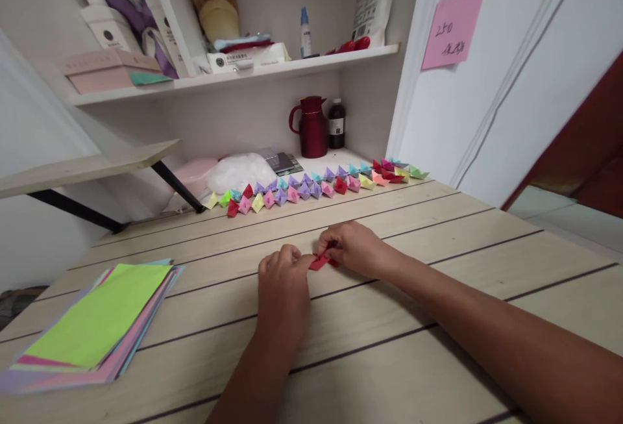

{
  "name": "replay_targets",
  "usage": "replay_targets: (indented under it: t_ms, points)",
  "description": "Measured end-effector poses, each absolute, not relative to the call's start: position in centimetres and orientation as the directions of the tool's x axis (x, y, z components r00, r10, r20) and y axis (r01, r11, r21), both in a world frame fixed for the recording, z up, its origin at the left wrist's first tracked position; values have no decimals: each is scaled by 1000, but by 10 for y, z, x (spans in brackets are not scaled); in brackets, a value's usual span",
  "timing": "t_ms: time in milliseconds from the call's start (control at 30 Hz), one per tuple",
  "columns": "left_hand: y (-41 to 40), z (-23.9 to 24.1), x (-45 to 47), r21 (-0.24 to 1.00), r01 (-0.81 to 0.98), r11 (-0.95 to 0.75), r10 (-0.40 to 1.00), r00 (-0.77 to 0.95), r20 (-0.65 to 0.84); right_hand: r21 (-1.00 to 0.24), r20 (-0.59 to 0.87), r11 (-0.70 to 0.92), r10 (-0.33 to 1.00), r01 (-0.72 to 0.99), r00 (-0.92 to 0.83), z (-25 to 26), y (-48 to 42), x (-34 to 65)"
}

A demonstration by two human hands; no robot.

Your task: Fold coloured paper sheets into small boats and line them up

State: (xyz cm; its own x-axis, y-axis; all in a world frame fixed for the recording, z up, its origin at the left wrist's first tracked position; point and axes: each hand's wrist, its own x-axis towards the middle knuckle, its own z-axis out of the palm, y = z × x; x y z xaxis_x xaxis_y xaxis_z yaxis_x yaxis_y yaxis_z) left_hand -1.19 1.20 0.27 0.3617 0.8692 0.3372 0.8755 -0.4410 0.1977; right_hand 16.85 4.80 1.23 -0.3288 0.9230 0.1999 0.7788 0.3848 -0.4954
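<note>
A small piece of red folded paper sits low over the middle of the wooden table, between my two hands. My right hand pinches its right side with thumb and fingers, covering part of it. From the left, my left hand has its fingers curled and its thumb at the paper's left edge; the grip's underside is hidden. Beyond them, small folded paper boats in several colours stand in two rows along the table's back. A stack of coloured paper sheets, bright green on top, lies at the left.
A dark red jug and a dark bottle stand behind the boats, beside a white plastic bag. A small raised shelf on black brackets borders the left back. Above runs a white shelf with various items.
</note>
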Motion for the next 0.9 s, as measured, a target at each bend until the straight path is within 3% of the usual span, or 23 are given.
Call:
replay_targets:
  t_ms: [333,533,900]
  points:
    - [2,2,-2,373,853,-366,915,257,310,-495,277,342,933,799,-228,12,40,158]
    - [5,0,-5,362,882,-301,931,190,311,-478,317,374,917,795,-241,14,34,152]
    - [10,2,-7,317,893,-318,930,228,290,-504,237,450,893,737,-383,9,40,156]
